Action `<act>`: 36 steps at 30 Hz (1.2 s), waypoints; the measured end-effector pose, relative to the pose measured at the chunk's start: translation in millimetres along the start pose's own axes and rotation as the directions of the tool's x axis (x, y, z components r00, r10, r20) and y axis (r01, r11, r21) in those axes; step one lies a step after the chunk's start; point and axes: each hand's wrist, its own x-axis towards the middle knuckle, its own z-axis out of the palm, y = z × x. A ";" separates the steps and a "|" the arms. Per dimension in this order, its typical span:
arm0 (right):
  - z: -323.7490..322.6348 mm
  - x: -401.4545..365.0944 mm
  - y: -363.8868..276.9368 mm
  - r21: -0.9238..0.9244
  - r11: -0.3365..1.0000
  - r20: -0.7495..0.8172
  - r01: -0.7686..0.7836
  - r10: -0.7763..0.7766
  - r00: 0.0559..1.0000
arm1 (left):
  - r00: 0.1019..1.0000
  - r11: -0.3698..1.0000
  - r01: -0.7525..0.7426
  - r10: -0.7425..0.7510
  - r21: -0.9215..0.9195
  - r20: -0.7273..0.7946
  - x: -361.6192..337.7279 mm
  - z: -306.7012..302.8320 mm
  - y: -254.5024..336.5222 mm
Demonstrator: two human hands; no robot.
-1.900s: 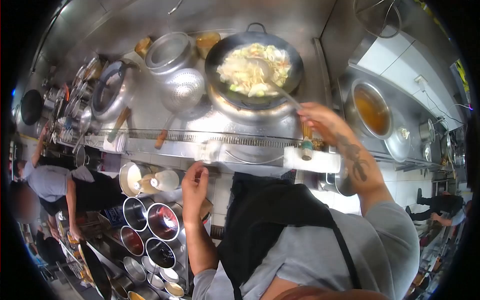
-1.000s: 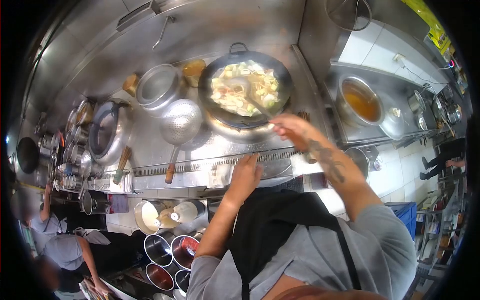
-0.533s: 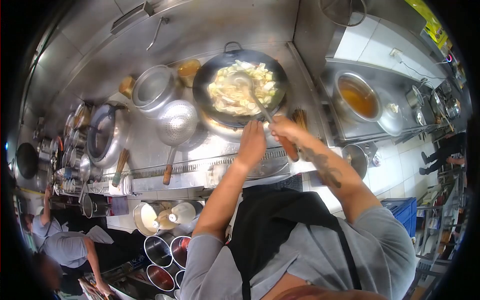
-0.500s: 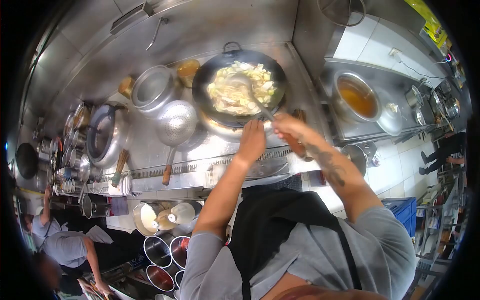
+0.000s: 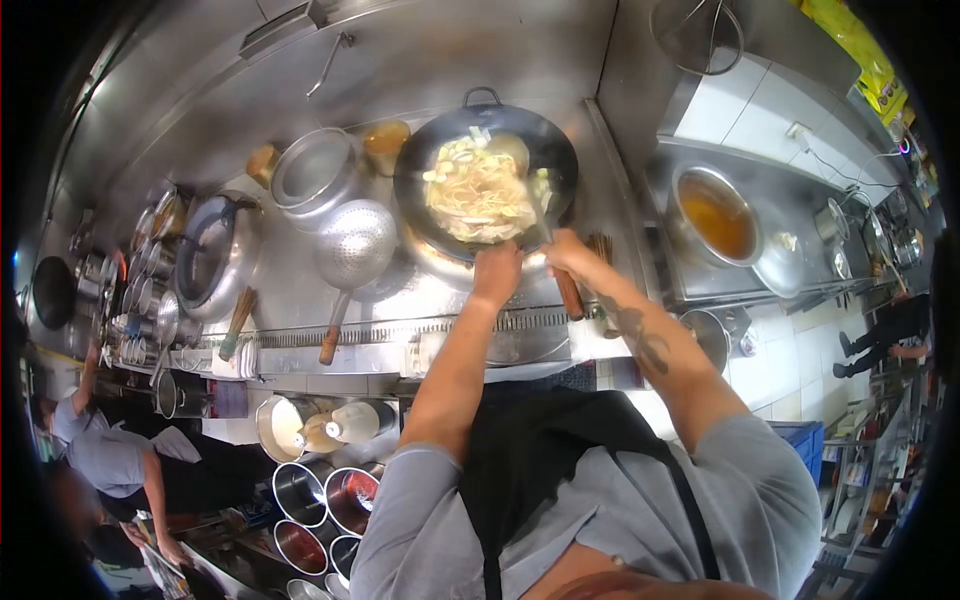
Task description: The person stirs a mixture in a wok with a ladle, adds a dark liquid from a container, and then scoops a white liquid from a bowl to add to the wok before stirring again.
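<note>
A dark wok (image 5: 560,145) sits on the stove with pale noodles and chopped vegetables (image 5: 474,190) in it. My left hand (image 5: 497,272) is closed at the wok's near rim, where its handle would be; the fingertips are partly hidden. My right hand (image 5: 568,253) grips a ladle (image 5: 569,297) by its long handle, the wooden end sticking out below the fist. The ladle's bowl lies inside the wok, at the far right of the food. Left of the wok rests a perforated skimmer (image 5: 355,243), touched by neither hand.
A lidded-looking metal pot (image 5: 312,172) and a brownish container (image 5: 386,145) stand left of the wok. On the right counter is a pot of amber liquid (image 5: 716,215). A bamboo brush (image 5: 238,322) lies at the left. Co-workers (image 5: 110,460) stand at lower left; another person is far right.
The ladle's bowl has moved from the middle of the food to the far right side. Noodles now show more on top. My left hand stays at the rim; the view has shifted slightly.
</note>
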 end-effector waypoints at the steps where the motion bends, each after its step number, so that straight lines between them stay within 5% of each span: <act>1: -9.3 -0.9 -3.9 0.270 0.959 0.139 -0.085 0.048 0.989 | 1.000 1.000 0.010 -0.010 -0.020 0.007 -0.2 -0.1 -0.1; 3: -29.9 -10.8 -13.9 0.678 0.652 0.430 -0.339 0.023 0.903 | 1.000 1.000 -0.015 0.015 0.000 -0.015 1.9 -6.5 10.7; 4: -37.5 -45.9 -44.2 0.790 0.555 0.363 -0.259 -0.085 0.928 | 1.000 1.000 -0.016 0.016 0.008 -0.020 -2.4 -10.6 16.8; 6: -54.4 -34.5 -48.2 0.809 0.249 0.567 -0.532 -0.098 0.818 | 1.000 0.999 0.006 -0.006 -0.049 -0.018 -6.5 -6.2 2.4; 11: -64.1 -48.3 -50.4 0.715 0.473 0.591 -0.515 -0.014 0.807 | 1.000 1.000 0.010 -0.010 0.018 0.002 -3.7 -17.3 9.3; 14: -47.3 -86.3 -77.1 0.491 0.862 0.178 -0.129 0.045 0.983 | 0.997 0.994 0.075 -0.075 -0.078 0.010 -5.5 -4.0 -9.4; 19: -58.0 -73.9 -63.2 0.080 0.996 -0.031 0.040 -0.038 0.999 | 0.996 0.998 -0.030 0.025 -0.053 -0.083 -5.4 -5.9 7.5; 23: -64.3 -75.8 -50.5 -0.122 0.982 -0.105 0.145 -0.158 0.982 | 0.997 0.996 -0.021 0.016 -0.082 -0.069 -4.7 4.7 -7.9; 30: -92.9 -13.1 -19.1 -0.692 0.630 -0.236 0.353 -0.660 0.714 | 0.998 0.999 -0.016 0.015 -0.031 -0.053 -3.5 -5.0 6.8; 33: -81.3 -15.6 -71.1 -0.606 0.780 -0.208 0.154 -0.342 0.917 | 1.000 0.999 0.030 -0.030 -0.031 0.007 -12.5 3.3 0.1; 36: -57.4 11.7 -92.9 -0.635 0.772 -0.222 0.033 -0.223 0.949 | 0.999 0.999 0.041 -0.041 0.012 -0.013 -0.5 0.4 8.5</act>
